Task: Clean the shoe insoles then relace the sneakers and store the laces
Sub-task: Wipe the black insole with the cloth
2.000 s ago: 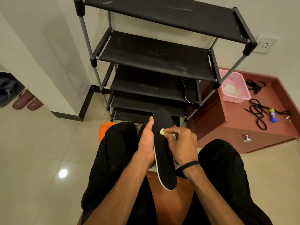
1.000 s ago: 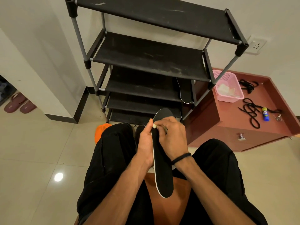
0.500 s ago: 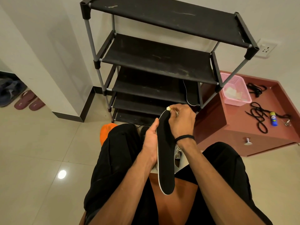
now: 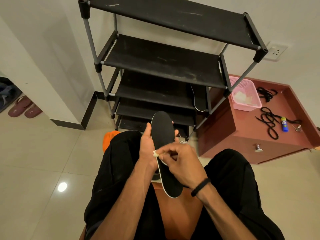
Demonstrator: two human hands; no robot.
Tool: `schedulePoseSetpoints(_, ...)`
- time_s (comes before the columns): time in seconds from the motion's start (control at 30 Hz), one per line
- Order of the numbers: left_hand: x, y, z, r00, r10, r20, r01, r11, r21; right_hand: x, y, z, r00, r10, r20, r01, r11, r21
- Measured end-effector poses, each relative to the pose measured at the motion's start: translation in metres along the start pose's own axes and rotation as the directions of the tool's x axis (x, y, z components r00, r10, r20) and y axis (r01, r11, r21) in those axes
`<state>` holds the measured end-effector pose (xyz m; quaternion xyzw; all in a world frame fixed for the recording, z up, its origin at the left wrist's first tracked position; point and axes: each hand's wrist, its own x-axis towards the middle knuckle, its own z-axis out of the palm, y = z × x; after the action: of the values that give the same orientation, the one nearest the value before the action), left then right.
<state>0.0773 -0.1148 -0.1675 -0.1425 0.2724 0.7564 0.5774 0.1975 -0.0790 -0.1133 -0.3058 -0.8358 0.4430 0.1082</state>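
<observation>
A black insole [image 4: 161,134] with a white edge stands upright between my knees. My left hand [image 4: 147,148] grips it from behind, thumb on its left edge and fingertips showing past its right edge. My right hand [image 4: 181,161] pinches a small pale wad [image 4: 155,154] against the insole's left rim near the middle. A second insole [image 4: 199,99] leans on a lower shelf of the black shoe rack [image 4: 164,63]. Black laces [image 4: 269,122] lie on the red cabinet top [image 4: 245,125], with another bundle of laces [image 4: 266,94] behind them.
A pink basket [image 4: 245,94] with pale cloths sits on the cabinet beside a small blue tube [image 4: 284,124]. An orange object [image 4: 108,137] lies on the tiled floor by my left knee. Maroon slippers [image 4: 24,108] rest at far left. A wall socket [image 4: 275,52] is behind the rack.
My right hand has slid the wad from the insole's top tip down to its middle left edge. The insole has turned more face-on to the camera.
</observation>
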Motion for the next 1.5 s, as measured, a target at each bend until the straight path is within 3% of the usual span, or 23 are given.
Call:
schedulePoseSetpoints(0.17, 0.009, 0.006, -0.003, 1.0, -0.01, 0.028, 0.012, 0.999, -0.045, -0.052, 0.006, -0.021, 0.953, -0.092, 0.288, 0.121, 0.989, -0.085)
schedulePoseSetpoints(0.3, 0.015, 0.006, -0.005, 0.999, 0.013, -0.035, -0.019, 0.985, -0.169, -0.053, -0.007, -0.069, 0.915, -0.042, 0.401, 0.02, 0.998, 0.059)
schedulePoseSetpoints(0.37, 0.016, 0.005, -0.005, 0.999, 0.026, -0.027, -0.03, 0.989, -0.148, -0.041, -0.014, -0.09, 0.954, -0.063, 0.292, 0.017, 0.987, 0.157)
schedulePoseSetpoints(0.43, 0.015, 0.003, -0.003, 1.0, 0.027, -0.007, -0.027, 0.998, -0.059, -0.019, -0.018, -0.094, 0.99, -0.102, 0.095, 0.086, 0.984, 0.157)
schedulePoseSetpoints(0.57, 0.008, -0.01, 0.004, 0.994, -0.04, 0.098, 0.032, 0.996, 0.084, 0.047, -0.013, -0.065, 0.97, -0.188, -0.156, 0.168, 0.977, -0.129)
schedulePoseSetpoints(0.7, 0.004, -0.007, 0.007, 0.991, -0.031, 0.127, 0.014, 0.991, 0.132, 0.098, 0.004, -0.034, 0.942, -0.293, -0.162, 0.191, 0.868, -0.459)
schedulePoseSetpoints(0.9, 0.001, -0.007, 0.006, 0.992, -0.032, 0.12, 0.013, 0.988, 0.154, 0.07, 0.025, -0.013, 0.944, -0.214, -0.249, 0.06, 0.858, -0.51)
schedulePoseSetpoints(1.0, 0.005, -0.009, 0.006, 0.997, -0.026, 0.071, 0.012, 0.98, 0.197, 0.035, 0.035, -0.006, 0.952, -0.126, -0.28, 0.001, 0.914, -0.406)
schedulePoseSetpoints(1.1, 0.01, -0.01, 0.007, 0.999, -0.025, 0.036, 0.015, 0.965, 0.263, 0.004, 0.035, -0.007, 0.95, 0.043, -0.31, -0.104, 0.977, -0.184)
schedulePoseSetpoints(1.27, 0.013, -0.007, 0.003, 1.0, 0.022, 0.011, -0.023, 0.98, 0.196, -0.028, 0.029, -0.011, 0.955, 0.243, -0.168, -0.222, 0.966, 0.133)
schedulePoseSetpoints(1.4, 0.013, 0.0, -0.001, 0.99, 0.139, -0.027, -0.134, 0.981, 0.141, -0.055, 0.032, -0.002, 0.933, 0.358, 0.029, -0.352, 0.894, 0.278)
schedulePoseSetpoints(1.5, 0.014, 0.005, -0.006, 0.978, 0.193, -0.085, -0.183, 0.977, 0.114, -0.066, 0.034, -0.007, 0.853, 0.47, 0.227, -0.514, 0.68, 0.523)
